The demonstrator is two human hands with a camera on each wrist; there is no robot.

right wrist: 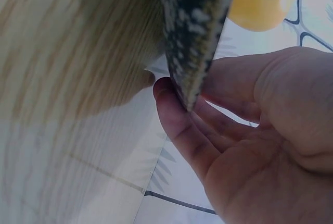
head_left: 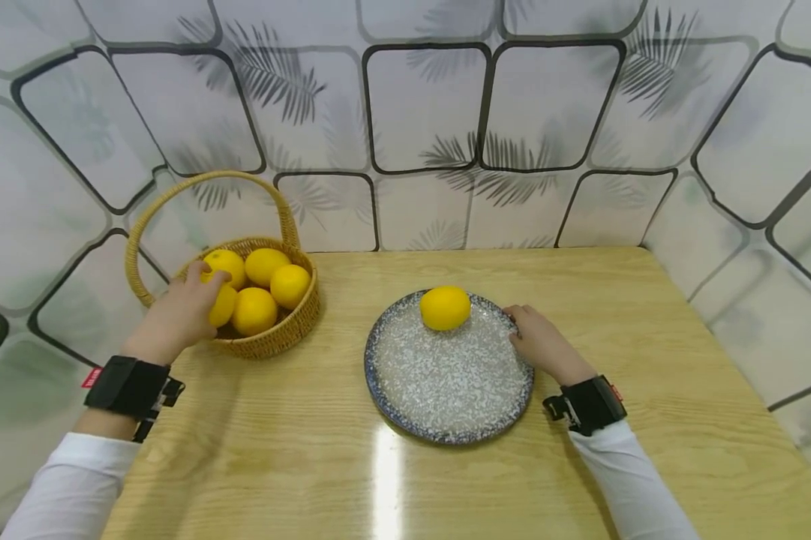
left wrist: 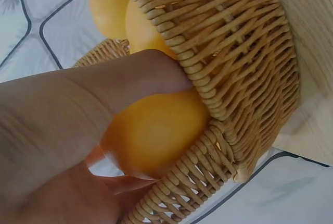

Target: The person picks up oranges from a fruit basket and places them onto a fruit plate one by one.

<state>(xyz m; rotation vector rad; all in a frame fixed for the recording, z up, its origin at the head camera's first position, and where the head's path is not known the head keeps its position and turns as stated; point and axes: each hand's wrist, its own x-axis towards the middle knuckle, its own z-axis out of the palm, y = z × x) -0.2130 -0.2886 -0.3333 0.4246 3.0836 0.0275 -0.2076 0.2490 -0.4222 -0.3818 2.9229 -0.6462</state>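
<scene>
In the head view my left hand [head_left: 181, 313] reaches over the left rim of a wicker basket [head_left: 286, 336] with a tall arched handle. It grips a yellow lemon [left wrist: 161, 127], thumb on one side and fingers on the other; the lemon is still inside the basket, against the woven wall. Several other lemons [head_left: 254, 311] lie around it. At the centre, a round speckled grey plate [head_left: 452, 382] with a dark blue rim carries one lemon [head_left: 446, 307] near its far edge. My right hand [head_left: 545, 343] pinches the plate's right rim between thumb and fingers.
Everything stands on a light wooden table [head_left: 297, 442]. Behind it and at both sides hangs a pale cloth [head_left: 425, 112] with dark outlines and leaf prints. The basket's handle [head_left: 209, 176] arches above the fruit.
</scene>
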